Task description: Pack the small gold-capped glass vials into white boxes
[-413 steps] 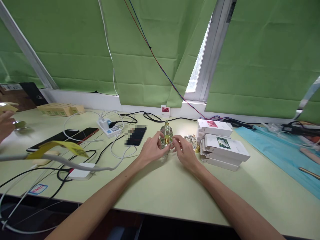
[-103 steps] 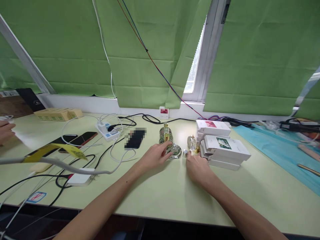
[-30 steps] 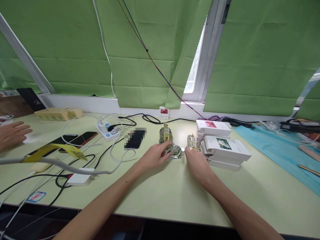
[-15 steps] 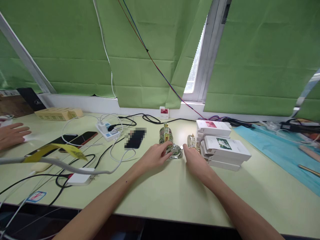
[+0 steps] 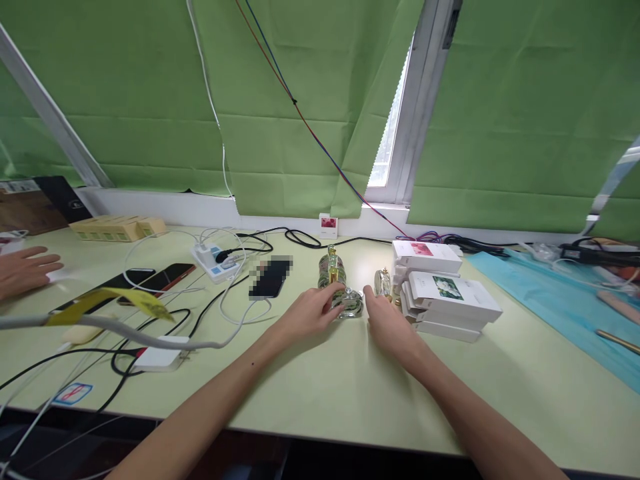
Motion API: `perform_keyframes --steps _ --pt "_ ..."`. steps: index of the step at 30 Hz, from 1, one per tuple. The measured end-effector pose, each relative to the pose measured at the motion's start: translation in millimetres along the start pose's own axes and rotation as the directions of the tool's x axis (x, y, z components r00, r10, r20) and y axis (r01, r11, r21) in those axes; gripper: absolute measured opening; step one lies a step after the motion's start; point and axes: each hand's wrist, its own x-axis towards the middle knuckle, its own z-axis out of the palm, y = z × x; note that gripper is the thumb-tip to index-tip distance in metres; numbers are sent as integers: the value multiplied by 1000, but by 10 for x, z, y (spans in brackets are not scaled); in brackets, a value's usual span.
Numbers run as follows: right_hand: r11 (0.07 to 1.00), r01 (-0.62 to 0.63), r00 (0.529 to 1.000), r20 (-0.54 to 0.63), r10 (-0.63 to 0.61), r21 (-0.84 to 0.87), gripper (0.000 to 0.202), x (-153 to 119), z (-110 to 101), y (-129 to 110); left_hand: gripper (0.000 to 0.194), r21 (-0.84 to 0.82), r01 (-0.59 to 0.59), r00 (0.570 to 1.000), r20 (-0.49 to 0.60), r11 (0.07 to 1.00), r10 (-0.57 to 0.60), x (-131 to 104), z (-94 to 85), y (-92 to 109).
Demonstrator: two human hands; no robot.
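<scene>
- The left hand rests on the green table with its fingers closed around the base of a small glass perfume bottle, which stands upright just left of the stack of white boxes.
- A clear glass piece, perhaps a cap or a second bottle lying down, sits touching the left fingertips, between the two hands.
- The right hand lies just right of that piece, fingers together and pointing at it; whether they pinch anything I cannot tell, since the hand hides its own tips.
- A second small gold-trimmed bottle stands between the right hand and the white boxes.
- To do this well, I judge the left hand should keep the upright bottle steady at its base while the right works in small moves, since glass set this close together tips easily.
- Writing: the white boxes bear small picture labels, one pink-red, one green, but no text can be read. A small card with a red picture stands behind the bottle, also unreadable.
- The phone left of the bottle is blurred.
</scene>
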Motion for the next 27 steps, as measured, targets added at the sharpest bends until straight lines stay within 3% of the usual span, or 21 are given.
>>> perform_keyframes --steps 6,12,16,21,24,27 --pt "999 -7 996 -92 2 -54 45 23 43 13 38 5 0 1000 4 1000 0 4 13 -10" --pt "998 42 938 -347 -20 56 31 178 178 100 37 -5 5 1000 12 1000 -5 1 11 2" --pt "938 301 796 -588 -147 173 28 307 258 171 36 7 -2 1000 -4 1000 2 -3 16 13" --pt "824 511 635 -753 -171 244 25 388 287 208 37 19 -13 1000 -3 1000 13 11 20 25" --pt "776 569 573 -808 -136 273 21 413 303 219 38 10 0 1000 16 1000 0 16 12 34" --pt "749 595 545 -831 -110 291 18 433 333 231 38 10 13 1000 18 1000 -13 16 10 37"
